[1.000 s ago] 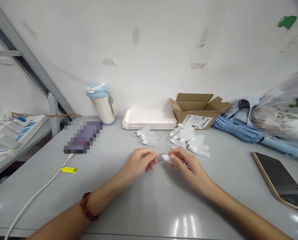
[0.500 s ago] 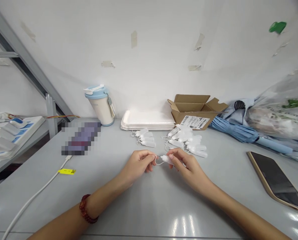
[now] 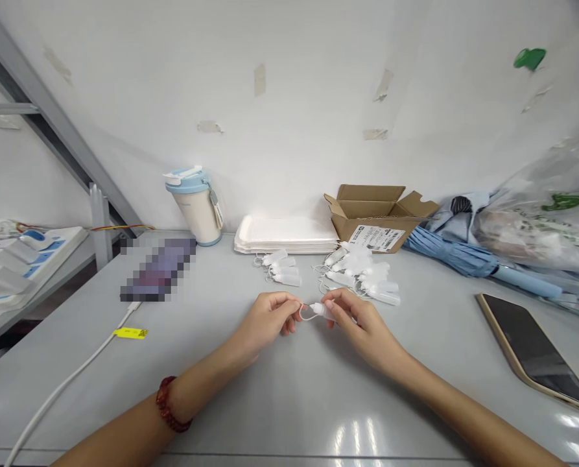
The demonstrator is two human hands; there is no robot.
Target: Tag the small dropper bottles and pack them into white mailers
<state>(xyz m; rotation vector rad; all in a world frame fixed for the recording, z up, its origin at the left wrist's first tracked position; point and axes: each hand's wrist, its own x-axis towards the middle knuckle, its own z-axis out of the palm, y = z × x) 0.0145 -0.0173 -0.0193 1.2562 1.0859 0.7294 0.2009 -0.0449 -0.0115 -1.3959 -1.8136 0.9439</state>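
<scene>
Bottle: between the two hands, over the middle of the tabletop, lying nearly sideways, its nozzle toward the left; a thin tip runs from the nozzle to the left fingertips.
Right hand: pinches the bottle's body between thumb and fingers.
Left hand: thumb and forefinger pinch the far end of the strap; what else sits between them is too small to tell.
Strap: white, bowed in a loop below the tip, joining the bottle's neck to the left fingers.
Pile: white bottles heaped just beyond the right hand, in front of the carton.
Small group: a few like bottles in a row, beyond the left hand, straps to the left.
Envelopes: white, stacked flat against the wall.
Carton: brown, flaps up, printed label facing forward, beside the envelopes.
Umbrella: blue, folded, right of the carton, near a clear bag.
Phone: dark screen up, at the right.
Cup: cream, blue lid, left of the envelopes.
Pixelated item: on the left, white cable at its near end.
Bracelet: red beads, on the left wrist.
</scene>
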